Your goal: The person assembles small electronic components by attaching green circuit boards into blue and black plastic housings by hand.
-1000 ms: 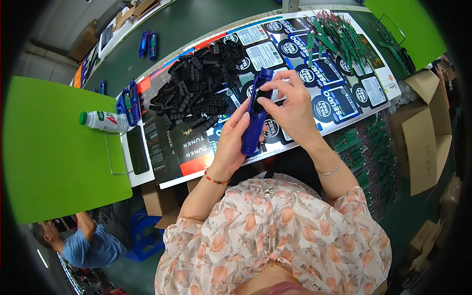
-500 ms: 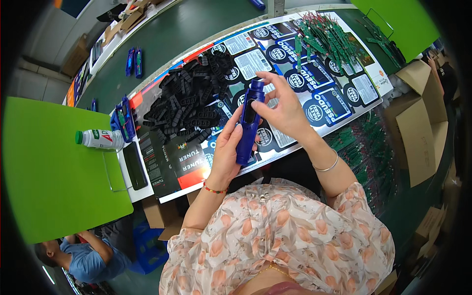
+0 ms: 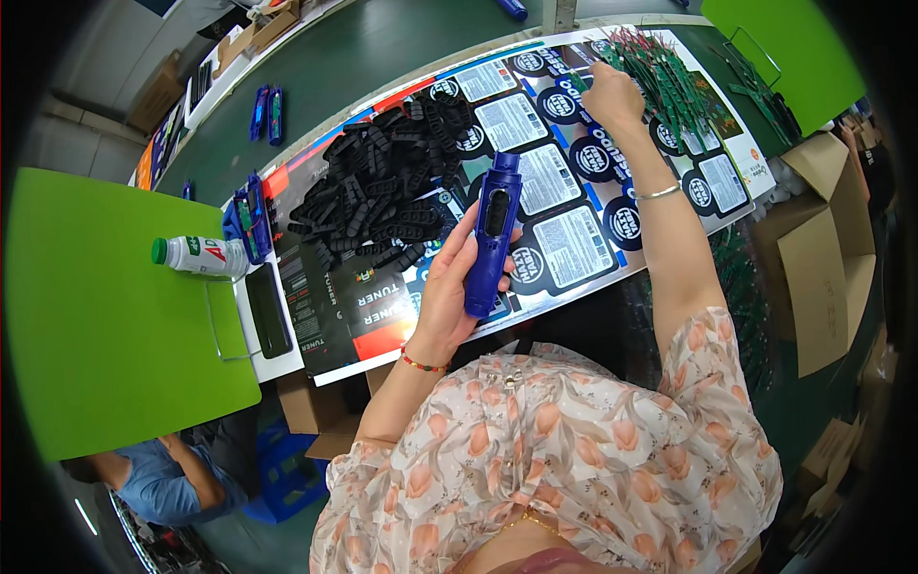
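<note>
our left hand is curled around the lower half of a long blue plastic housing, thumb on one side and fingers wrapped behind, holding it upright and a little tilted above the near edge of the bench, with its dark oval opening facing us. the shell looks like stiff moulded plastic, light enough for one hand, and we judge it hollow, so a squeeze near the opening could flex it; the solid lower body where we grip now seems the safest hold, and the smooth finish may be a bit slippery. our right hand is stretched out far across the bench, fingers bunched together at the edge of a pile of green circuit boards; we cannot tell whether a board is already pinched between them. those boards look thin, rigid and fragile, best lifted by their edges. between the two hands lie printed packaging cards spread flat, and to the left a heap of black plastic parts. further left sit more blue housings, a dark phone, and a bottle lying on a green tray.
</note>
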A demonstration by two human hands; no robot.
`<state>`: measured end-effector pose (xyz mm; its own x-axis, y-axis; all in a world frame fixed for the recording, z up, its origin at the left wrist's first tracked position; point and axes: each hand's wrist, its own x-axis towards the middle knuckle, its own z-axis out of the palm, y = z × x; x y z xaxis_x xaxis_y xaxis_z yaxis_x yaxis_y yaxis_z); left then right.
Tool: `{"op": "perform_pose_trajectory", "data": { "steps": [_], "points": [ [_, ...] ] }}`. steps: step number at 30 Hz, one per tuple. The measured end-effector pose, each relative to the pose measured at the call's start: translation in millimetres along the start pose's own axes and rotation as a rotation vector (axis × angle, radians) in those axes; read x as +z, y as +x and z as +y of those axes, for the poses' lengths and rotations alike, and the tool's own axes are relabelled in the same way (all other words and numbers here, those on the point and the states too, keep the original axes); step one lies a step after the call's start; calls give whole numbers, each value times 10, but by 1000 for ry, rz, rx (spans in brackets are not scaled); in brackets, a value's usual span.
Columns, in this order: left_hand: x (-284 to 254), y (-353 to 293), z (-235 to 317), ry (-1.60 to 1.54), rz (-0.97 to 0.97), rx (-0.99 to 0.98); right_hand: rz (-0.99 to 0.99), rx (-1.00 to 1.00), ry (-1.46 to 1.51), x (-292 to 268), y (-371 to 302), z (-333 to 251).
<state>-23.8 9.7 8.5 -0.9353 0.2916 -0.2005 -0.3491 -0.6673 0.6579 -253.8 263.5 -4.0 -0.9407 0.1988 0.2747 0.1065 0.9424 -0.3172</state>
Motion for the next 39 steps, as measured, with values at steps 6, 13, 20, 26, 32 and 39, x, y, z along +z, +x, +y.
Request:
{"op": "perform_pose_trajectory", "data": {
  "steps": [6, 13, 20, 26, 32, 39],
  "points": [
    [-66, 13, 7, -3, 32, -17, -142, -189, 354, -430, -416, -109],
    [-33, -1, -71, 151, 39, 34, -516, -26, 1175, -959, -1206, -336],
    [8, 1, -42, 37, 34, -18, -384, 14, 1502, -850, -1621, -433],
    [18, -15, -23, -1, 45, 15, -386, -37, 1559, -820, -1841, -596],
    [40, -38, -24, -1, 52, 27, -405, -49, 1497, -738, -1942, -650],
    [8, -44, -32, 4, 56, 45, -480, -67, 1471, -778, -1952, -681]
  ]
}}
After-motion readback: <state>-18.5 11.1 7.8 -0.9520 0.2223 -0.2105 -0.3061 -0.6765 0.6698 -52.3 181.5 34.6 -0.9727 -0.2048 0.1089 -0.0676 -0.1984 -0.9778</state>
